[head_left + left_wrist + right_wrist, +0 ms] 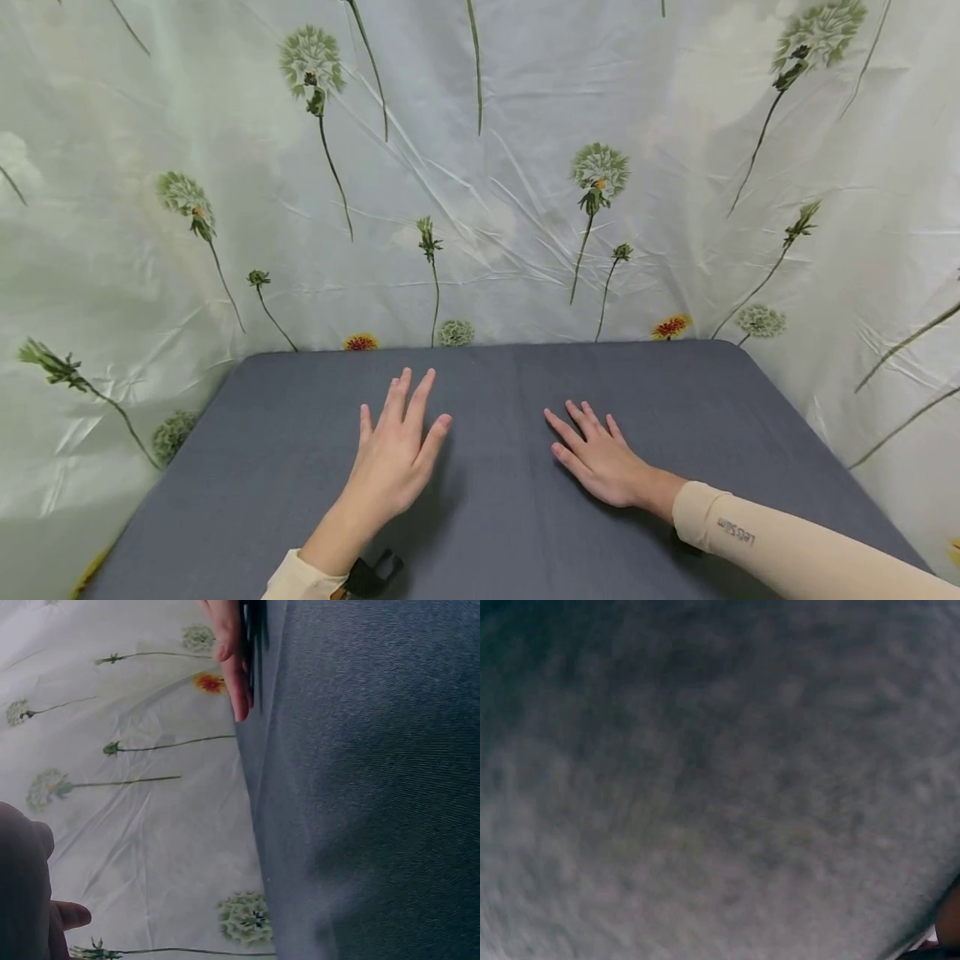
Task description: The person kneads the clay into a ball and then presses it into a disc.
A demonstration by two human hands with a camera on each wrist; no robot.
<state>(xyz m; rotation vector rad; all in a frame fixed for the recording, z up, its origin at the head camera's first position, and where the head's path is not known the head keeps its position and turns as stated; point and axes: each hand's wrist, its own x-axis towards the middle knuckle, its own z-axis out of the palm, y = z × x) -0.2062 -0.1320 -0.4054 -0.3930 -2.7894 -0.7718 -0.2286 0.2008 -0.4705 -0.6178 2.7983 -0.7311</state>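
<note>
Palm down, the left hand (392, 460) hovers over the left half of a grey cloth-covered table (517, 550), fingers spread and holding nothing. Its shadow falls on the cloth to the right. The right hand (603, 464) lies low over the right half with fingers spread, also holding nothing; whether it touches the cloth I cannot tell. In the left wrist view, part of the left hand (26, 885) is at the lower left, and the right hand (234, 660) is near the table edge at the top. Blurred grey cloth (705, 787) fills most of the right wrist view.
A pale curtain (480, 167) printed with dandelions hangs behind the table and along both sides. A dark wrist camera (371, 575) sits under the left wrist. A light sleeve (795, 537) covers the right forearm.
</note>
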